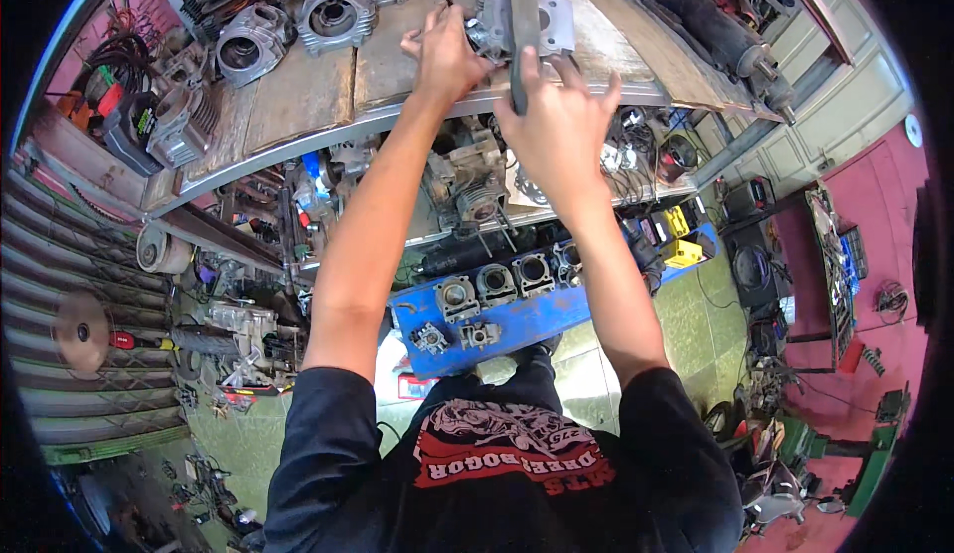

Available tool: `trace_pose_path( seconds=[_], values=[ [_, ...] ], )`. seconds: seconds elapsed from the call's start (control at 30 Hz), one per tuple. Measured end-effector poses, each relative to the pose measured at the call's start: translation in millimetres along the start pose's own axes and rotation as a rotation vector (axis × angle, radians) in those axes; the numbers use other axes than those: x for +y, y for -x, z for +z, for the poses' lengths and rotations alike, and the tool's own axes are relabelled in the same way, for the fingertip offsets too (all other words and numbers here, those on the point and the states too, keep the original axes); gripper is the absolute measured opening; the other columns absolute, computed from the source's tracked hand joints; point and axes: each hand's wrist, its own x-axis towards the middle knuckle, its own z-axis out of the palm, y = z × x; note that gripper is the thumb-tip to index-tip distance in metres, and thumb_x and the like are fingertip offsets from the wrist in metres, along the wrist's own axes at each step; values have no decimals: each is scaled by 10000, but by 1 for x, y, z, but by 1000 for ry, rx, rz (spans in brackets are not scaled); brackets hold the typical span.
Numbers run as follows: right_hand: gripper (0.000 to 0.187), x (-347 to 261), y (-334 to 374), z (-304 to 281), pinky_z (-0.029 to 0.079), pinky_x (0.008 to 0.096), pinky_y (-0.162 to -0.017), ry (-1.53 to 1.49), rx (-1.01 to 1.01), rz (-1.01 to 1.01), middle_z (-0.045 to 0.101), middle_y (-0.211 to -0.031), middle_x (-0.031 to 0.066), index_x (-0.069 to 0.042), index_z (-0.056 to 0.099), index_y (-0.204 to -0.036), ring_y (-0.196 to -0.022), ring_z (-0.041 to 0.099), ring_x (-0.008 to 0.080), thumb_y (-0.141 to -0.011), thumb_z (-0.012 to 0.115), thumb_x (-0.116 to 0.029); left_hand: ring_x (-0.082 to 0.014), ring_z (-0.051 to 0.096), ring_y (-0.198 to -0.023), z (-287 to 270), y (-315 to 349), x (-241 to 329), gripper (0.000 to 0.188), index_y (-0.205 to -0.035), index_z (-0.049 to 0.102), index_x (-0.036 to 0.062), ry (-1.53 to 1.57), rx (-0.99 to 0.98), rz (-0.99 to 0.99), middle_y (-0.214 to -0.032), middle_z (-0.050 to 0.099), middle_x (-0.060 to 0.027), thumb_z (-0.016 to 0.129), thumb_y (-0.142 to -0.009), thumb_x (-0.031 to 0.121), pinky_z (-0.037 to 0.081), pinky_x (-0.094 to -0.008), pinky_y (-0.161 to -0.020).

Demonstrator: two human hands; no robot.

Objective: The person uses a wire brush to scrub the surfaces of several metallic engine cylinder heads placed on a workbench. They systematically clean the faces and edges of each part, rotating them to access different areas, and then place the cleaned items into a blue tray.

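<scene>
On the wooden bench top, a light grey engine cylinder block (559, 21) lies with a flat machined face and a round bore upward. Across that face runs a long flat metal file (525, 11) with a dark lower end. My right hand (561, 116) holds this end between thumb and index finger, its other fingers spread. To the left, my left hand (449, 61) has its fingers bent against the near left side of the block, gripping its edge. Part of the block is hidden under the file and the fingers.
Engine casings (338, 18) stand left on the bench (298, 96), and a dark exhaust muffler (711, 31) lies right. Below, a shelf carries more engine parts (472, 180). Several cylinder blocks (495, 283) sit on a blue bench (447, 354) near my legs.
</scene>
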Motion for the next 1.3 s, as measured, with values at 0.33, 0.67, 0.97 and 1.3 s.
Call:
trace_pose_path(
  seconds=[0.33, 0.67, 0.97, 1.3],
  values=[
    [531, -7, -24, 1, 288, 699, -1067, -61, -75, 45, 728, -823, 187, -27, 672, -1267, -869, 728, 339, -830, 707, -327, -357, 515, -1293, -4, -5, -2, 702, -1127, 572, 33, 93, -106, -66, -1172, 680, -186, 913, -556, 259, 257, -643, -989],
    [524, 11, -46, -6, 347, 654, -1038, 37, -136, 209, 733, -801, 197, -87, 710, -1249, -792, 739, 352, -814, 726, -379, -334, 576, -1209, 1, -9, -5, 819, -1164, 572, 53, -12, -93, -78, -1114, 704, -163, 952, -537, 418, 300, -614, -987],
    [504, 25, -33, -28, 386, 585, -1022, 1, -218, 257, 740, -850, 196, -117, 728, -1236, -868, 729, 363, -830, 720, -417, -300, 617, -1215, -6, -11, 6, 911, -1272, 577, 100, -13, -179, -193, -1217, 686, -138, 964, -527, 455, 290, -564, -1034],
    [452, 31, -38, -18, 346, 712, -999, -51, -137, 194, 732, -759, 185, -30, 727, -1098, -779, 741, 372, -783, 761, -353, -344, 570, -1278, -12, -15, -3, 910, -1364, 539, 78, -23, -332, -220, -1330, 647, -160, 883, -642, 511, 231, -663, -1082]
  ],
)
